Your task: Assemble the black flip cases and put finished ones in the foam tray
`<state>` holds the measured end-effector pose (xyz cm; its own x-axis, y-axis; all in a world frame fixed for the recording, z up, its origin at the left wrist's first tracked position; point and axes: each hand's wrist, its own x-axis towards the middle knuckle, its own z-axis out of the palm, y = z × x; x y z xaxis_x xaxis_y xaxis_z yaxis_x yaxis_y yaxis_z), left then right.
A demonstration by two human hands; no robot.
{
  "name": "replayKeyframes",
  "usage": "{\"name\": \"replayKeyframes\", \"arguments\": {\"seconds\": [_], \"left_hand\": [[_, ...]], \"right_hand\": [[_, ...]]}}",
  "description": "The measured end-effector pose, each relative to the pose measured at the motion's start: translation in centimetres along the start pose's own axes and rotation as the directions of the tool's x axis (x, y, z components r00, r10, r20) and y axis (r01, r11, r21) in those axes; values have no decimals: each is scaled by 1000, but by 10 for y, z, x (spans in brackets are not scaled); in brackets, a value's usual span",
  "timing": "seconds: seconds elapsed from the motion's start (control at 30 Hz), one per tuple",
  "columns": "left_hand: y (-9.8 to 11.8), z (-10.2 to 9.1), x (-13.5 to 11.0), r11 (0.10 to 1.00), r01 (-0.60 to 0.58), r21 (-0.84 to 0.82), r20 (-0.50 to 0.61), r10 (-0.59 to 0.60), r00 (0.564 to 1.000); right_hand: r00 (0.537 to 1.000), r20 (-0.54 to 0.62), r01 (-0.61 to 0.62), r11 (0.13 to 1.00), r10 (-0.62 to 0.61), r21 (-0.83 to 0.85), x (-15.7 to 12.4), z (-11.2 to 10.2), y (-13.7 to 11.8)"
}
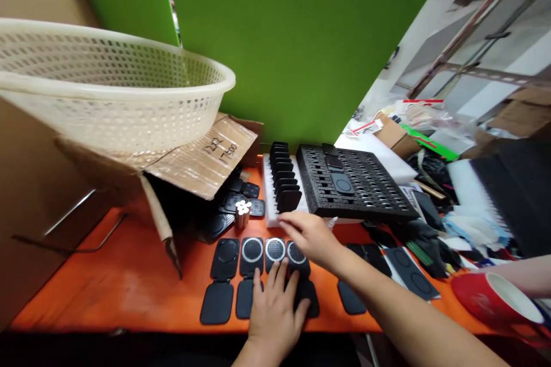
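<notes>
Several black folding cases (252, 254) lie open in a row on the orange table (129, 275), three of them showing silver rings. My left hand (275, 309) rests flat on the lower flaps of the middle cases, fingers spread. My right hand (310, 236) reaches across to the rightmost ringed case (297, 254), fingers curled at its top edge; whether it grips anything is unclear. A black slotted foam tray (365, 189) holding a few cases sits behind, beside a white foam block (270, 215) with upright black pieces (284, 180).
A cream perforated basket (107, 92) sits on an open cardboard box (202, 160) at left, with loose black parts (241, 198) under it. A red cup (491, 298) stands at right, by another person's arm (523, 272). Green boards (293, 46) back the table; clutter fills the right.
</notes>
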<state>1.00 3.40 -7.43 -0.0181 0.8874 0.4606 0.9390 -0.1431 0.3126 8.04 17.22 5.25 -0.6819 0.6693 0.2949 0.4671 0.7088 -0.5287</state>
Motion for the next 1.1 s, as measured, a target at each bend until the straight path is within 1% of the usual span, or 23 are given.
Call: {"name": "replayKeyframes", "arguments": {"seconds": [0.03,0.07,0.1,0.17,0.2,0.23,0.3,0.37,0.43,0.5,0.57,0.6,0.67,0.7,0.73,0.83,0.9,0.93,0.97,1.0,1.03,1.07,1.1], "left_hand": [[-1,-1,0,999,-18,26,-22,19,1000],[-3,-1,1,998,-40,45,-36,42,998],[-5,-2,1,996,-71,57,-43,74,996],[-10,1,1,990,-126,61,-54,129,990],[-12,4,0,989,-141,53,-70,144,987],[-13,8,-1,988,-149,39,-93,152,984],[-13,20,-3,990,-142,-6,-168,139,976],[-11,34,-5,991,-120,-56,-264,101,959],[-10,43,-5,991,-97,-91,-341,61,938],[-9,44,-3,992,-94,-90,-370,55,928],[-11,35,0,991,-123,-53,-347,97,933],[-13,28,1,989,-148,-25,-317,133,939],[-16,14,4,975,-220,30,-212,221,952],[-17,8,4,969,-243,43,-161,247,956],[-16,3,5,970,-240,41,-136,244,960],[-9,-5,6,989,-146,-27,-162,140,977],[-4,-10,6,993,-82,-85,-150,69,986],[-2,-14,6,992,-58,-114,-129,43,991],[-2,-20,6,988,-44,-145,-102,29,994],[-5,-26,5,983,-35,-180,-82,20,996],[-11,-34,4,976,-35,-213,-70,20,997],[-19,-42,1,970,-39,-241,-63,25,998],[-31,-49,-1,967,-43,-253,-53,30,998]], "right_hand": [[996,-84,-10,1000,8,-26,4,-18,8],[986,-165,-50,996,37,-72,11,-36,19],[973,-217,-113,985,83,-131,20,-53,32],[949,-244,-267,920,199,-286,42,-81,64],[941,-225,-324,863,252,-388,55,-91,80],[938,-176,-346,795,298,-499,68,-99,96],[939,-122,-332,762,320,-555,93,-104,122],[944,-54,-292,750,325,-594,114,-103,140],[944,5,-252,731,330,-634,131,-99,150],[940,53,-216,709,337,-672,144,-97,155],[937,92,-179,692,336,-700,151,-95,156],[937,106,-163,686,332,-709,153,-94,156],[940,113,-145,679,321,-720,153,-92,154],[943,105,-146,677,316,-722,152,-91,153],[946,88,-156,674,313,-722,150,-92,152],[947,-17,-234,656,320,-718,143,-100,144],[940,-156,-325,653,304,-684,134,-111,132],[931,-242,-364,673,271,-644,127,-116,123],[914,-348,-383,727,210,-569,117,-118,111],[893,-429,-351,804,133,-481,105,-117,98],[885,-462,-273,874,64,-402,91,-112,83],[894,-447,-181,925,13,-335,75,-103,66],[917,-398,-87,958,-30,-272,58,-88,50]]}}
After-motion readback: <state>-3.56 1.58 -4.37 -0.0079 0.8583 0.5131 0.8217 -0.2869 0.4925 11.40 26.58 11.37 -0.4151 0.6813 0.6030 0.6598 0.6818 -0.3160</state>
